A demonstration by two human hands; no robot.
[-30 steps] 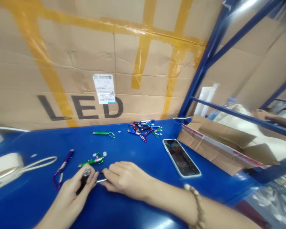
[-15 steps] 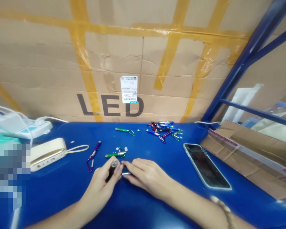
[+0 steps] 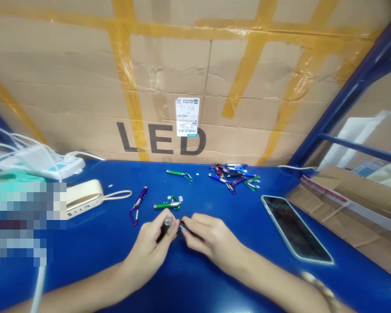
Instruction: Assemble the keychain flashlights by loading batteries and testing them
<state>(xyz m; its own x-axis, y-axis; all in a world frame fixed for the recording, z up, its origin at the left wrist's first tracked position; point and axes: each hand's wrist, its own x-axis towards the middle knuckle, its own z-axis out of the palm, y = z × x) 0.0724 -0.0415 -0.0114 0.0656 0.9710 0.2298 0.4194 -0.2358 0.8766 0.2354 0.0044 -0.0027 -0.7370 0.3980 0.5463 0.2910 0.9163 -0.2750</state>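
Note:
My left hand is closed around a small black keychain flashlight, its silver end pointing up between thumb and fingers. Just to its right, my right hand pinches a thin dark and silver piece; most of it is hidden by the fingers, and I cannot tell whether it joins the flashlight. Beyond the hands lies a green keychain flashlight with a green carabiner. A purple one rests to the left, and another green one farther back.
Several coloured keychain flashlights lie piled at the back right, with small pale discs scattered about. A phone and an open cardboard box are at right. A cream power bank and a power strip are at left.
The whole view has shifted, so things appear farther right and slightly higher. Less of the thin silver piece shows between my hands. Both hands keep their grip.

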